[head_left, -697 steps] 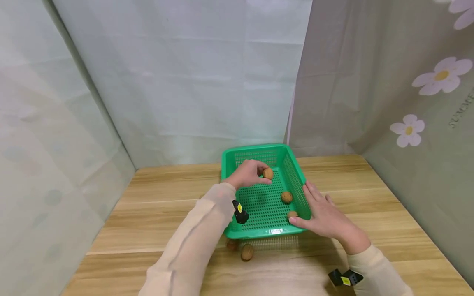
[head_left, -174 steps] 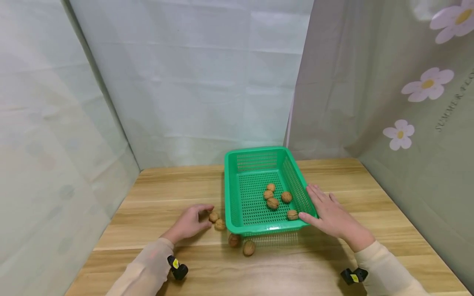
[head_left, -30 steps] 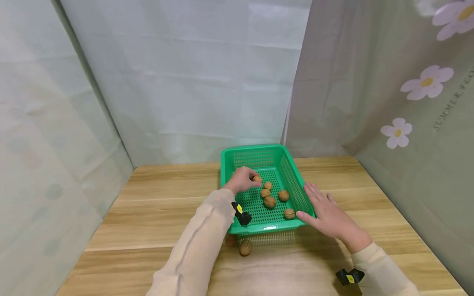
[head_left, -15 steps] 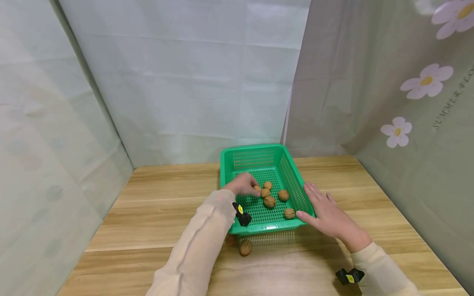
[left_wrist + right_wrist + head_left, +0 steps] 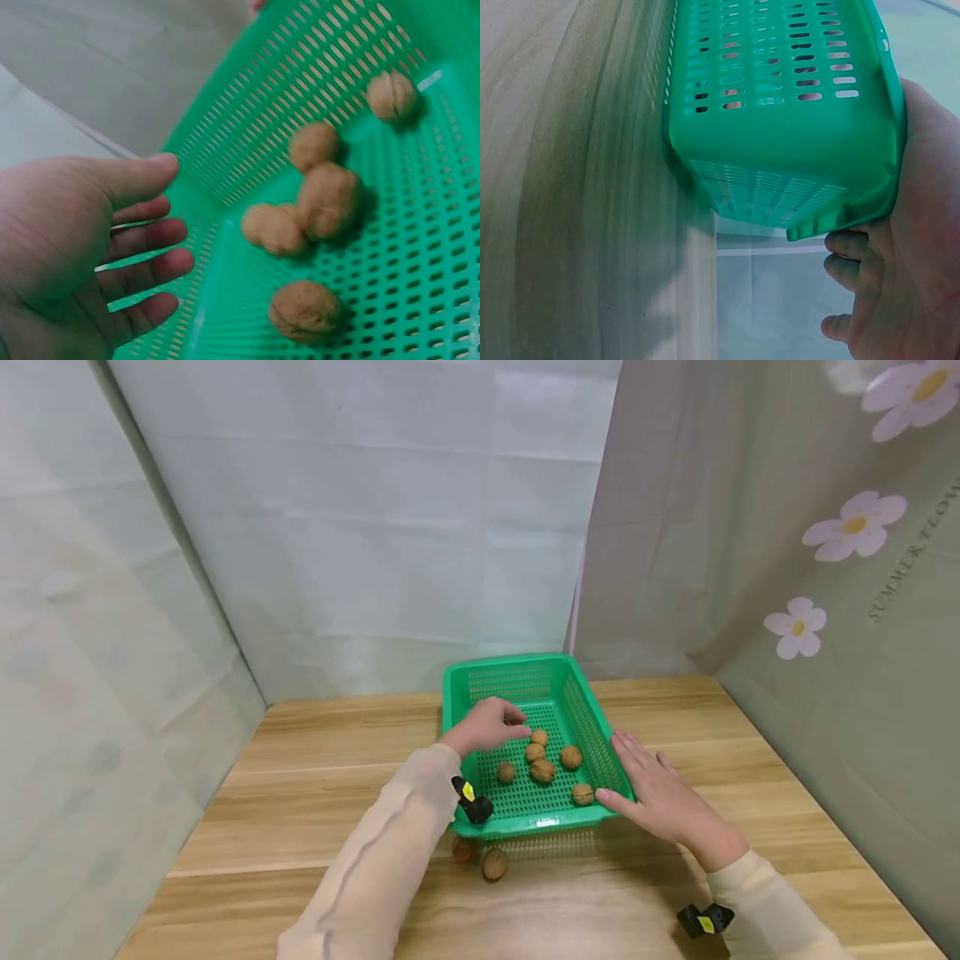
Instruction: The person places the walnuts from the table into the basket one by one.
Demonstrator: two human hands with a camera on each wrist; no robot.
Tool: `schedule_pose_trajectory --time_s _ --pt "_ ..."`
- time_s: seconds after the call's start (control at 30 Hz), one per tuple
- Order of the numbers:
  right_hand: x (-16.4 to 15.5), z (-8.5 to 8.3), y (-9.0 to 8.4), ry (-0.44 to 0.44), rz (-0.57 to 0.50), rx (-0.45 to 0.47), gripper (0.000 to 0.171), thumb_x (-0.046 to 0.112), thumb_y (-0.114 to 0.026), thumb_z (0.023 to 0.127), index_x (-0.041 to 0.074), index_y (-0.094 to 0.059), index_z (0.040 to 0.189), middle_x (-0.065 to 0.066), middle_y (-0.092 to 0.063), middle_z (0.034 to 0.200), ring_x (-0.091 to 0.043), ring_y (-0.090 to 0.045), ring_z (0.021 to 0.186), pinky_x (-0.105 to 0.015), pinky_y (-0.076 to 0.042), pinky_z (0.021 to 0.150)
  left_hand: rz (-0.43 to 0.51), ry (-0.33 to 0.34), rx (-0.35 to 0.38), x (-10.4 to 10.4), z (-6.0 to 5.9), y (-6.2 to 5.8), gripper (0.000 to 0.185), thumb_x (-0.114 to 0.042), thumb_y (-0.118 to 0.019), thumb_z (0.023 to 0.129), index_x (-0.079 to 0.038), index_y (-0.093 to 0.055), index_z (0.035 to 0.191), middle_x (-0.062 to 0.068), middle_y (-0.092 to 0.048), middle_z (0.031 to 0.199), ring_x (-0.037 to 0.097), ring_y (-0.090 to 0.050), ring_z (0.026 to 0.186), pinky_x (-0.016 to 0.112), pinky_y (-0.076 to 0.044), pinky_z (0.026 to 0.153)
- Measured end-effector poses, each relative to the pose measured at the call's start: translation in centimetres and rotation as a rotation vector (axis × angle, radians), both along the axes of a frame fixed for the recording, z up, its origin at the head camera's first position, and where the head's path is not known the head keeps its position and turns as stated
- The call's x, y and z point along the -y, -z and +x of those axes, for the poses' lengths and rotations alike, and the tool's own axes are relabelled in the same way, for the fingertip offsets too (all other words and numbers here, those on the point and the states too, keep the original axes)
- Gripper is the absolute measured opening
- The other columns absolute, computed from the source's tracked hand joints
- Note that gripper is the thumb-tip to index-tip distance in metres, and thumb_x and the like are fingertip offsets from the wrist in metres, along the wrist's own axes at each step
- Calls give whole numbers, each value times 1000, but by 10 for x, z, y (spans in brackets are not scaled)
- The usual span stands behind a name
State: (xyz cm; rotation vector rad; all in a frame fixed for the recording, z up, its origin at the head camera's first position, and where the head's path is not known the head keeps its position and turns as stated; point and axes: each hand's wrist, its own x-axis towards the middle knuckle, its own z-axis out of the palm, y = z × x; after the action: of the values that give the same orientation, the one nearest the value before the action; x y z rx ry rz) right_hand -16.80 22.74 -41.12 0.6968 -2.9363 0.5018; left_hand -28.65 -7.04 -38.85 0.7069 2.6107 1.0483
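Observation:
A green plastic basket (image 5: pixel 536 827) with slotted walls holds several walnuts (image 5: pixel 542 771) on its floor. My left hand (image 5: pixel 491 725) hovers inside the basket, above its left part. In the left wrist view the fingers (image 5: pixel 150 274) are loosely extended, apart from the walnuts and with nothing between them. One walnut (image 5: pixel 506 772) lies alone on the basket floor, nearer the left wall. My right hand (image 5: pixel 667 797) rests against the basket's right rim near the front corner. Its fingers are straight along the outside, and the thumb touches the rim.
Two more walnuts, a reddish-brown one (image 5: pixel 464 849) and a lighter one (image 5: pixel 495 864), lie on the wooden table (image 5: pixel 315 827) by the basket's front left corner. Pale cloth curtains (image 5: pixel 375 543) stand behind and at both sides.
Over the last second my left hand lowered a walnut to the basket floor, released it and rose slightly. Earlier, two walnuts left of the basket were gone from the table. My right hand stays put.

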Motion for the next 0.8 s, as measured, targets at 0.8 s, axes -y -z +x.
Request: schedule_pose_trajectory --time_s 0.8 --pt "-2 -1 1 2 -13 -23 91 62 -48 93 2 -16 153 -17 -19 157 -34 -13 145 -67 -15 107 277 -291 -121 126 120 47 23 -12 -68 91 -1 -69 111 12 -70 103 14 -64 86 26 -52 74"
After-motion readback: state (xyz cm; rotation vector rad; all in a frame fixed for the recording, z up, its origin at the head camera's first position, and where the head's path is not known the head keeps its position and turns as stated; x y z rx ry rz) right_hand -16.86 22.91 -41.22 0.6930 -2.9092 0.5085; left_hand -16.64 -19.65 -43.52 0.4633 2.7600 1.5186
